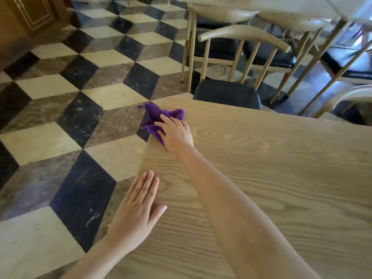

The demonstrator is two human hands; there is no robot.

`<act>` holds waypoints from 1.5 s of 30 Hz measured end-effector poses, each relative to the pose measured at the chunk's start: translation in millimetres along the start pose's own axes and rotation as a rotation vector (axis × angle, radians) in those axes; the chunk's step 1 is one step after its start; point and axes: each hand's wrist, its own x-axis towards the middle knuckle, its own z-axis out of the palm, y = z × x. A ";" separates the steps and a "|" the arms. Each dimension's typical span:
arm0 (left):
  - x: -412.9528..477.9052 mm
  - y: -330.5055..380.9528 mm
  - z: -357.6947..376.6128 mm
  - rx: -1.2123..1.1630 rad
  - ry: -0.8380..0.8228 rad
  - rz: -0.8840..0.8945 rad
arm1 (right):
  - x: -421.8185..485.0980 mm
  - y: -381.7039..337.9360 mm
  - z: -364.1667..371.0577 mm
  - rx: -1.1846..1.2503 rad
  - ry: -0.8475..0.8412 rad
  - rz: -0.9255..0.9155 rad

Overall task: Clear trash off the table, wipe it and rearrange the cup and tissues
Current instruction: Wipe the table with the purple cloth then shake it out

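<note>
**Here, a purple cloth at the counter's far corner**

The right hand [177, 133] is pressing down on a crumpled purple cloth [159, 115] at the far left corner of the wood-grain counter [281, 168]. Its fingers are lying spread and nearly straight on top of the fabric, not wrapping it. Part of the cloth is hanging past the counter's edge. The right forearm is stretching diagonally across the counter top. The left hand [138, 208] is resting palm down at the counter's near left edge, well apart from the cloth, with fingers straight and close together, holding nothing. A dark-cushioned chair [227, 93] is standing against the far edge, and a checkered marble floor [60, 117] is showing to the left.
</note>
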 end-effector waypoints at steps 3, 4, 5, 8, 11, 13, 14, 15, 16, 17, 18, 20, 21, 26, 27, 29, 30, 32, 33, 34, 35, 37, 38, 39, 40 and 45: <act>-17.1 1.4 2.4 -0.025 -0.018 -0.026 | -23.1 12.5 0.3 -0.060 0.046 -0.004; -20.5 2.4 2.4 -0.016 -0.014 -0.030 | -30.1 18.5 -0.7 -0.063 0.055 0.006; -23.4 4.2 2.2 -0.002 -0.014 -0.031 | -36.9 25.5 -1.9 -0.062 0.063 0.024; -30.3 11.7 2.9 -0.004 -0.009 -0.053 | -58.8 45.6 -7.1 -0.071 0.085 0.091; -36.4 20.9 7.6 0.001 0.003 -0.074 | -80.6 67.6 -13.5 -0.066 0.127 0.159; -40.3 24.0 12.0 0.010 0.005 -0.085 | -96.1 83.4 -18.5 -0.067 0.149 0.203; -41.4 24.5 14.1 0.014 0.010 -0.092 | -104.4 91.7 -21.0 -0.067 0.157 0.225; -42.0 24.5 16.0 0.020 0.022 -0.095 | -113.4 100.3 -23.6 -0.069 0.166 0.245; -42.1 24.3 18.1 0.026 0.037 -0.097 | -122.8 109.0 -26.6 -0.078 0.173 0.262; -42.4 23.9 20.2 0.031 0.050 -0.101 | -132.3 117.7 -29.7 -0.089 0.179 0.276; -42.3 23.7 22.2 0.037 0.058 -0.106 | -141.6 126.5 -33.1 -0.099 0.183 0.288; -42.0 23.3 24.8 0.057 0.058 -0.114 | -159.2 143.7 -40.3 -0.111 0.182 0.312; -41.9 23.5 25.0 0.062 0.049 -0.117 | -167.7 151.8 -43.6 -0.116 0.179 0.327; -41.9 26.5 21.9 0.066 0.019 -0.137 | -208.3 185.1 -58.7 -0.127 0.180 0.389; -41.6 26.5 21.6 0.076 0.014 -0.140 | -216.4 191.5 -61.5 -0.127 0.175 0.404; -41.0 26.6 21.3 0.067 0.011 -0.147 | -233.8 205.2 -67.7 -0.129 0.167 0.447; -41.1 26.7 21.3 0.052 0.010 -0.150 | -243.5 212.2 -70.9 -0.128 0.167 0.475; -42.4 27.9 22.2 0.040 0.012 -0.160 | -265.3 226.7 -77.4 -0.120 0.172 0.533; -43.7 28.4 23.1 0.045 0.014 -0.170 | -276.7 233.7 -79.8 -0.117 0.171 0.561; -45.1 29.3 24.3 0.052 0.016 -0.183 | -288.4 240.8 -82.3 -0.117 0.168 0.587; -46.5 30.3 25.7 0.055 0.014 -0.197 | -299.4 247.5 -84.4 -0.116 0.164 0.614; -50.1 30.9 28.4 0.056 0.003 -0.221 | -318.0 257.7 -88.4 -0.106 0.158 0.657; -52.7 30.5 29.3 0.056 -0.004 -0.225 | -324.5 261.2 -90.2 -0.103 0.156 0.668; -55.9 31.6 30.3 0.054 -0.012 -0.223 | -331.6 263.9 -92.0 -0.101 0.157 0.675; -59.9 32.5 31.1 0.051 -0.018 -0.220 | -337.4 265.8 -93.5 -0.100 0.159 0.680; -83.2 42.0 31.6 0.044 -0.038 -0.228 | -359.6 264.1 -94.3 -0.088 0.190 0.695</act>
